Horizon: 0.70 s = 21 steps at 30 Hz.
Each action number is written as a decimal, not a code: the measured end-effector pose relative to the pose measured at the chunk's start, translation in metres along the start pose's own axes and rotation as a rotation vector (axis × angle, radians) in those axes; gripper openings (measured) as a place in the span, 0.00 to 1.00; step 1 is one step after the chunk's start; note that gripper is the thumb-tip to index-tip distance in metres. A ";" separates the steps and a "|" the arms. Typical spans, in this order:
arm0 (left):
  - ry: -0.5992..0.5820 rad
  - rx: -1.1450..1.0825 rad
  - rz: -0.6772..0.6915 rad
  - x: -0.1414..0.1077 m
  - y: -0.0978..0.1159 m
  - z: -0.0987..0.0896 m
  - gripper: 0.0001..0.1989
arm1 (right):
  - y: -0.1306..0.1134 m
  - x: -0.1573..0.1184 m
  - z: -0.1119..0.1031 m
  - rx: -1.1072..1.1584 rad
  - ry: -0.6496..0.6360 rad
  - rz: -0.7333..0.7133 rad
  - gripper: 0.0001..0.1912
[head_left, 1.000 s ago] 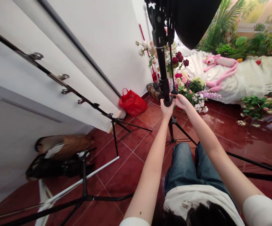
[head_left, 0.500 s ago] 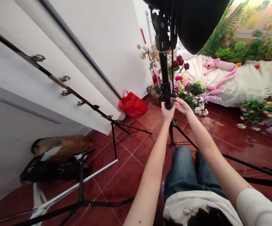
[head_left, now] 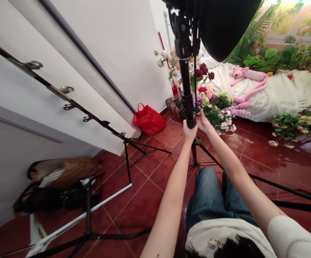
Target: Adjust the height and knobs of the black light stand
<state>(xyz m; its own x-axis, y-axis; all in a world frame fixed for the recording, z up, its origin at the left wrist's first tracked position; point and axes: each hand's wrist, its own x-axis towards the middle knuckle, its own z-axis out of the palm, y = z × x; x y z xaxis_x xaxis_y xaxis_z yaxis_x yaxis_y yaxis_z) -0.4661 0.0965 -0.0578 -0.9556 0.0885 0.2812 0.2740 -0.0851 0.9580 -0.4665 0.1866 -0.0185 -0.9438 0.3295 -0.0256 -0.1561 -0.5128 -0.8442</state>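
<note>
The matte black metal tube of a light stand [head_left: 188,102], upper centre, is held by the left-hand grip [head_left: 190,132], curled shut around it, and the right-hand grip [head_left: 204,122], fingers closed at its collar, both placed as in the earlier frame.

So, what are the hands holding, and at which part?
The left hand and right hand hold the black light stand at its pole, low down near the joint.
</note>
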 end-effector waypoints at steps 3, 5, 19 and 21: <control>0.005 0.010 0.001 0.001 0.000 0.001 0.21 | -0.005 -0.001 0.014 -0.096 0.015 -0.031 0.22; 0.003 0.007 -0.004 0.002 0.000 0.000 0.21 | -0.008 -0.002 0.018 -0.123 0.035 -0.046 0.22; 0.017 0.029 -0.046 0.004 -0.001 0.002 0.20 | -0.030 -0.055 -0.004 -0.244 0.329 -0.046 0.12; 0.040 0.072 -0.056 0.003 0.003 0.004 0.19 | -0.032 -0.097 -0.030 -0.179 0.266 0.035 0.09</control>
<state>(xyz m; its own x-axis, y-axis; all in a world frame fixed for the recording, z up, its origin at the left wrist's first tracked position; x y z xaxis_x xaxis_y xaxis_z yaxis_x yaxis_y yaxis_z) -0.4680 0.1005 -0.0535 -0.9729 0.0512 0.2256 0.2253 -0.0100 0.9742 -0.3614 0.1945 -0.0049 -0.8349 0.5216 -0.1758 -0.0486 -0.3879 -0.9204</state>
